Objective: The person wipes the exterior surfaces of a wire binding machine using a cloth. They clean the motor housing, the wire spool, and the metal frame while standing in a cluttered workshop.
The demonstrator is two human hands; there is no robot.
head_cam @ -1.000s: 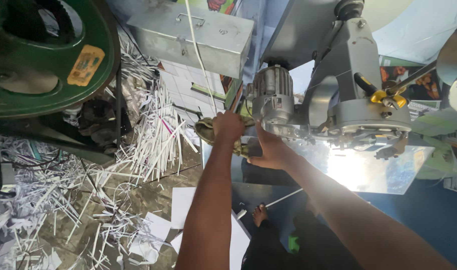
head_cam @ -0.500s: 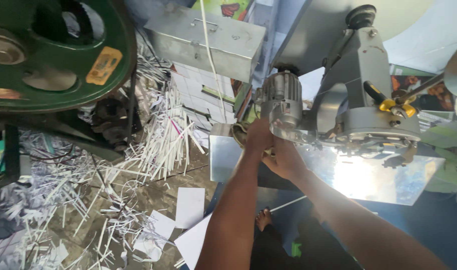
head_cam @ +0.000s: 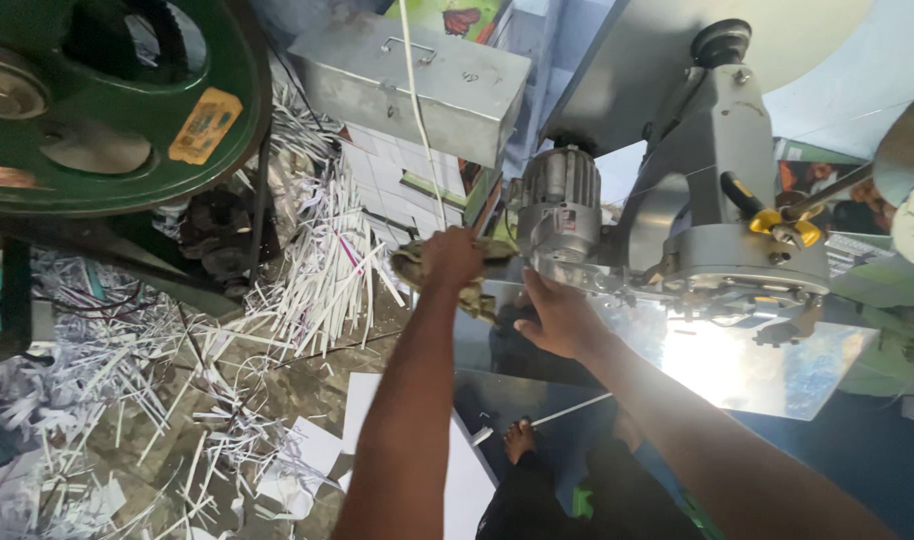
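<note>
My left hand [head_cam: 453, 258] is closed on a dirty olive rag [head_cam: 413, 266] and presses it against the left side of a grey electric motor [head_cam: 555, 208]. My right hand [head_cam: 559, 318] lies flat under the motor, fingers against the edge of a shiny metal sheet [head_cam: 737, 365]. The motor belongs to a grey machine head [head_cam: 722, 170] with a yellow fitting [head_cam: 783, 222]. Part of the rag hangs below my left hand.
A large green flywheel [head_cam: 127, 110] fills the upper left. A grey metal box [head_cam: 417, 82] sits behind the motor. White paper strips [head_cam: 317, 270] and sheets [head_cam: 377, 420] litter the floor. A bare foot [head_cam: 519, 440] shows below the metal sheet.
The view has shifted slightly; both hands stay at the motor. My left hand with the rag has moved a little along the motor's left side.
</note>
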